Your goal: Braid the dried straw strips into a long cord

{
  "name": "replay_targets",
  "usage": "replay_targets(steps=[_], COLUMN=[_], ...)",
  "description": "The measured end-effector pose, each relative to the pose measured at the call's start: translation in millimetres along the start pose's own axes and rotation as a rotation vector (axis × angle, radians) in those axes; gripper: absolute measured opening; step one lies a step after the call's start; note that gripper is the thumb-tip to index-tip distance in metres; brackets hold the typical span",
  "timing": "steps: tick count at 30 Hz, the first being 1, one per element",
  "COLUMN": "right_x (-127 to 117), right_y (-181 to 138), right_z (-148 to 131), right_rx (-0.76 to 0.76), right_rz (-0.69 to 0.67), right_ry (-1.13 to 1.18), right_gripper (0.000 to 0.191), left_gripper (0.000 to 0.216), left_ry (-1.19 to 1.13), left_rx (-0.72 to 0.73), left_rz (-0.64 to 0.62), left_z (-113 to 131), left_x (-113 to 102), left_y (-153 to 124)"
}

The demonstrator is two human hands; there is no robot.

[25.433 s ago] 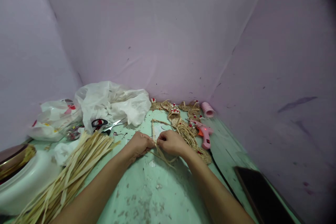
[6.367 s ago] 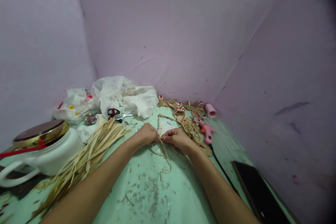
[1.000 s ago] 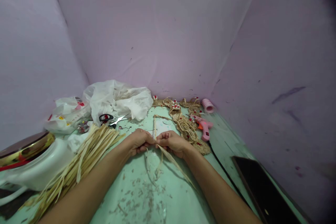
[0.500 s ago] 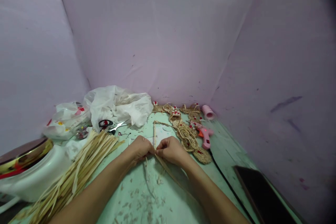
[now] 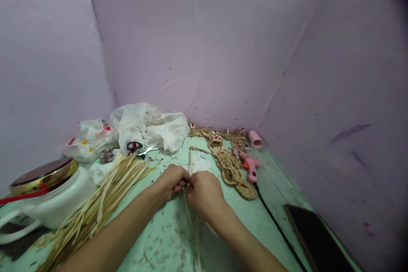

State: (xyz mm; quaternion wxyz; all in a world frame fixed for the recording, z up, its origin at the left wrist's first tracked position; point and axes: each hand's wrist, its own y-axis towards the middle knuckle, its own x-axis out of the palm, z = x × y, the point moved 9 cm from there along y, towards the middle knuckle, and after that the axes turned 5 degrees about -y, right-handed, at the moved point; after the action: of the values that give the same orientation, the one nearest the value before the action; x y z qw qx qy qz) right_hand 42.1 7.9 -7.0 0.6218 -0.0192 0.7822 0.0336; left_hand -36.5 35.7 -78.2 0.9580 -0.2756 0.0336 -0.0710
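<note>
A pale green, speckled tabletop (image 5: 168, 238) spreads all around a pink plastic glue gun (image 5: 251, 168) with an orange trigger. Well to the left of the glue gun and nearer the person lies a loose bundle of flat, straw-coloured fibre strips (image 5: 102, 199); a crumpled white plastic bag (image 5: 146, 123) sits left of it too, but farther back. Just beside the gun, on its left, runs a tan strip of coiled straw braid dotted with red beads (image 5: 229, 165). Farther left, the person works at a thin, tan straw cord (image 5: 191, 162), with pale loose strands (image 5: 197, 238) hanging below the hands. The step looks like plaiting: it would go best with the last crossing pinched firmly, the tension kept even, and the strands kept flat and untangled. The left hand (image 5: 174, 181), left of the gun, has its fingers curled and their tips closed on the cord's near end. The right hand (image 5: 207, 193), between it and the gun, is bent over the same spot, its back to the camera; its fingertips are hidden, so its grip cannot be judged.
</note>
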Motion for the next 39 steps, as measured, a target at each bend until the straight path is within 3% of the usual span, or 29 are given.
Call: replay_targets(steps=[2, 4, 6, 8, 10, 11, 14, 16, 21, 24, 29, 31, 36, 39], right_x=[1.6, 5.8, 16.9, 26.6, 21.6, 14.2, -9.7, -2.8, 42.5, 49.5, 56.3, 59.4, 60.7, 61.4], right_y=[0.1, -1.3, -8.4, -24.0, -28.1, -22.1, 3.8, 8.7, 6.8, 5.1, -11.2, -16.4, -15.5, -14.3], right_z=[-0.6, -0.7, -2.5, -1.3, 12.9, 22.4, 54.3, 58.7, 22.2, 26.6, 36.5, 40.1, 47.2, 46.0], right_rx=[-0.016, -0.067, -0.167, -0.235, -0.165, -0.1, 0.183, 0.327, 0.35, 0.351, 0.299, 0.31, 0.378, 0.387], right_rz=[-0.002, -0.085, -0.328, -0.659, -0.79, -0.742, -0.363, -0.264, -0.489, -0.522, -0.695, -0.675, -0.43, -0.4], right_ry=[0.024, 0.089, 0.22, 0.381, 0.494, 0.55, 0.807, 1.007, 1.281, 1.247, 1.206, 1.172, 1.033, 1.033], right_gripper=[0.02, 0.018, 0.014, 0.009, 0.009, 0.009, 0.006, 0.011, 0.007, 0.011, 0.005, 0.006, 0.02, 0.021], left_gripper=[0.018, 0.017, 0.018, 0.016, 0.015, 0.016, 0.018, 0.018, 0.014, 0.013, 0.014, 0.015, 0.02, 0.023], left_ry=[0.011, 0.019, 0.019, 0.019, 0.013, 0.009, 0.004, 0.004, -0.009, 0.012, 0.075, 0.097, 0.122, 0.113], left_rx=[0.069, 0.135, 0.157, 0.146, 0.132, 0.125, 0.112, 0.119, 0.132, 0.126, 0.122, 0.122, 0.116, 0.117], left_rz=[-0.03, -0.078, -0.129, -0.167, -0.196, -0.21, -0.234, -0.24, -0.254, -0.259, -0.259, -0.253, -0.268, -0.28], left_z=[5.2, 11.3, 14.7, 15.4, 15.2, 14.6, 12.3, 11.8, 12.9, 13.2, 11.5, 10.7, 10.4, 10.8], left_x=[1.6, 4.9, 7.4, 7.5, 6.3, 5.9, 5.6, 6.3, 8.5, 8.2, 7.6, 7.3, 8.5, 9.2], left_y=[-3.2, -7.2, -9.9, -10.0, -8.5, -7.5, -5.3, -5.1, -6.3, -6.3, -4.1, -3.4, -4.6, -5.5])
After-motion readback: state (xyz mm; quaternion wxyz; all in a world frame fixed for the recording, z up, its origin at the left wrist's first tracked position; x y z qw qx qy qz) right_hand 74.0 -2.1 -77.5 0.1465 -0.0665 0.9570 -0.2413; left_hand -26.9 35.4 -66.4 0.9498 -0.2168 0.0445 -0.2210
